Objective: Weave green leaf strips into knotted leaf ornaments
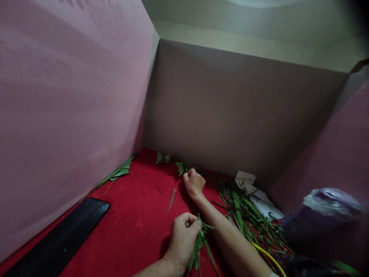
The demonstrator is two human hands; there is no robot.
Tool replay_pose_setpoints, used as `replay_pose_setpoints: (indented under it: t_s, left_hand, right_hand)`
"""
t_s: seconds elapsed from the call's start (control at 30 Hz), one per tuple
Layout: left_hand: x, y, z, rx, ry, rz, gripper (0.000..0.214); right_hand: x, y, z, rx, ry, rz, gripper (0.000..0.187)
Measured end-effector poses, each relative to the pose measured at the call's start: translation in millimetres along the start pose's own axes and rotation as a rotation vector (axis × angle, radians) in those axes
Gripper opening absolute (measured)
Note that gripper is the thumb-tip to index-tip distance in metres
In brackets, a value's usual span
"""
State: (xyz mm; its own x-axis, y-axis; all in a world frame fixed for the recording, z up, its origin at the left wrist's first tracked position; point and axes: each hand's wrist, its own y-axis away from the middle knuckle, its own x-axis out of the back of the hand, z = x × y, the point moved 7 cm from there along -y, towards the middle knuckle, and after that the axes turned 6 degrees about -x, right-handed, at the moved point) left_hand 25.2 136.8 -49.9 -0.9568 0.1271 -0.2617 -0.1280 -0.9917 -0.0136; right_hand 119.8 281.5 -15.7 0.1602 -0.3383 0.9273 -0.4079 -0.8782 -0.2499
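My left hand (183, 237) is closed round a small bunch of green leaves (198, 246) low on the red surface (138, 215). Further out, my right hand (194, 183) is closed in a pinch on a leafy sprig (182, 167) lying near the back wall. A pile of long green leaves (248, 215) lies just right of my right forearm. A single loose leaf (172, 199) lies between the two hands, to the left.
A pink wall (66, 107) stands at the left and a grey-brown panel (236, 111) at the back. A black flat object (63, 238) lies at the lower left. White papers (253, 188) sit at the back right, with a plastic-wrapped dark bundle (325, 219) and a yellow cord (268, 256) beside them.
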Motion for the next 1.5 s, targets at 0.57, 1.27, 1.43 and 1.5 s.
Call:
replay_pose_setpoints:
  t_s: [0.57,1.27,1.43,1.5]
  left_hand:
    - [-2.0,0.2,1.2,0.004,-0.018,-0.015,0.014]
    - [-0.6,0.8,-1.4,0.0,-0.001,0.005,0.015]
    - [0.4,-0.7,0.4,-0.007,0.024,0.019,0.014]
    - [0.9,-1.0,1.7,-0.012,0.034,0.028,0.014]
  right_hand:
    - [-17.3,-15.7,10.0,-0.058,0.033,-0.057,0.028]
    - [-11.7,-10.7,7.6,-0.043,-0.072,-0.195,0.027]
    - [12.8,-15.6,16.1,0.0,-0.118,-0.242,0.028]
    - [29.2,-16.5,21.6,0.011,-0.129,-0.239,0.027]
